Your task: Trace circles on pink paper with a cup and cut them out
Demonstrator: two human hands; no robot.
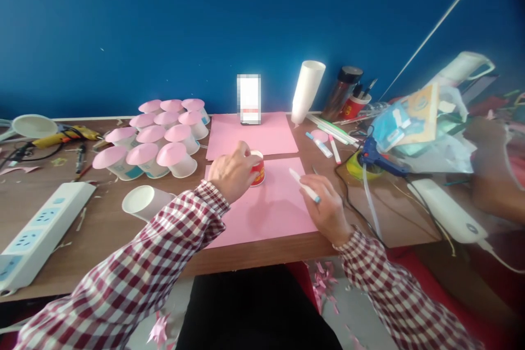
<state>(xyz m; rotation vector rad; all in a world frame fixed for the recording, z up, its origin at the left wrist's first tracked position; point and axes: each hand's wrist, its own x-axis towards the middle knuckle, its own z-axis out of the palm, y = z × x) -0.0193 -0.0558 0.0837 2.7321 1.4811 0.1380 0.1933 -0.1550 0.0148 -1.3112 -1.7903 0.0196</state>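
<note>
Currently, with our left grip [233, 173] we are grasping the red cup [259, 170], standing on the nearer pink sheet [283, 212]. With our right grip [327, 203] we are holding one white marker [309, 191], while pink-capped cups [151, 134] are standing to our left.

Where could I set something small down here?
The nearer pink sheet is bare in front of the red cup, between the left sleeve and right hand. Table is free between the power strip and the lone white cup, scraps aside. Crowded: back left, pink-topped cups; right, blue glue gun, cords, bag.
</note>
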